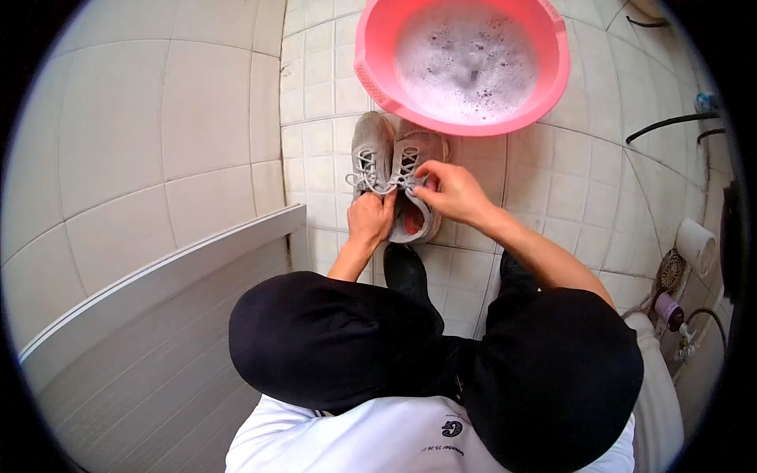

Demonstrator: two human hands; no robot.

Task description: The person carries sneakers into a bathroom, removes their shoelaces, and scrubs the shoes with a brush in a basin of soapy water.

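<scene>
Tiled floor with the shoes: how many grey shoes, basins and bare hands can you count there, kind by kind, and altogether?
Grey shoes: 2
Pink basin: 1
Bare hands, left hand and right hand: 2
Total: 5

The top edge crops the pink basin (pixel 380 67) and the left hand (pixel 371 217) hides part of the left shoe (pixel 372 135).
</scene>
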